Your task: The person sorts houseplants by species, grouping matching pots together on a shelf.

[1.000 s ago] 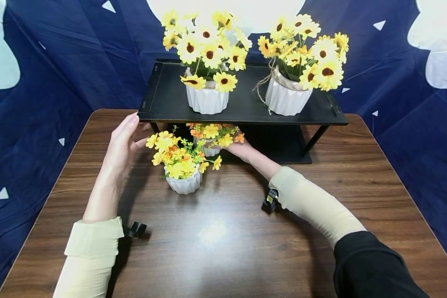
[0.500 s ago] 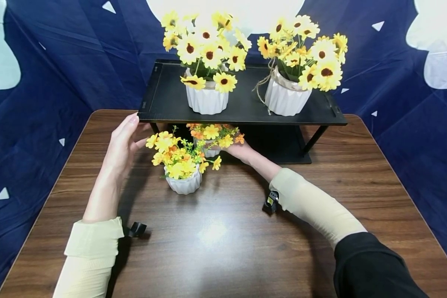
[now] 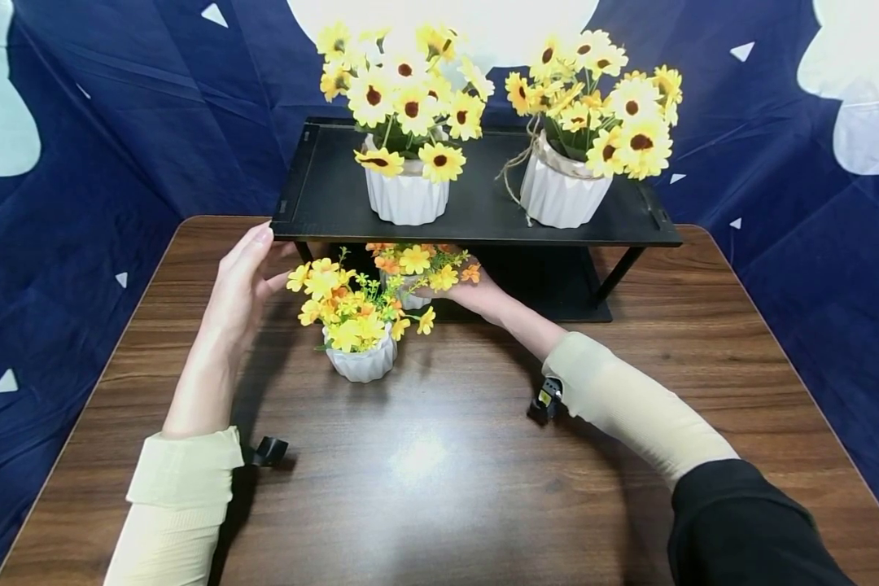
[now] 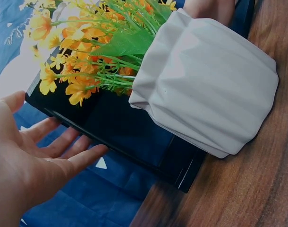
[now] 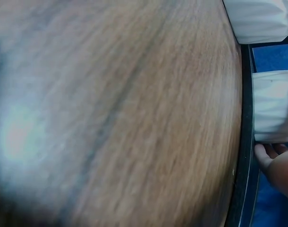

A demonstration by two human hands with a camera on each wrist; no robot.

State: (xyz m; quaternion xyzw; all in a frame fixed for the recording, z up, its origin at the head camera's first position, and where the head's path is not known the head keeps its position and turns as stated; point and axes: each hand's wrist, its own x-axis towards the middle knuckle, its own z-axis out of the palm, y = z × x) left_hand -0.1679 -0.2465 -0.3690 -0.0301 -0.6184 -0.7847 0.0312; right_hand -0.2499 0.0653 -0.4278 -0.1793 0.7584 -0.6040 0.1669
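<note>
My left hand [image 3: 243, 281] touches the left front corner of a black two-tier shelf [image 3: 476, 232]; its thumb lies at the upper edge and its fingers [image 4: 82, 158] reach out along the side. A white fluted pot of yellow flowers [image 3: 364, 358] stands on the table before the shelf. Behind it, on the lower tier, sits a second white pot [image 5: 275, 106] with orange and yellow flowers. My right hand [image 5: 282, 172] is at that pot's right side, fingertips against its wall. Flowers partly hide this hand in the head view.
Two larger white pots stand on the upper tier: a left flower pot [image 3: 408, 191] and a right flower pot [image 3: 566, 187] with twine. The brown wooden table [image 3: 439, 472] extends toward me. A blue patterned cloth [image 3: 80, 244] hangs around it.
My right forearm has shifted slightly right and toward me. The left hand stays at the shelf corner, and the pots show hardly any movement.
</note>
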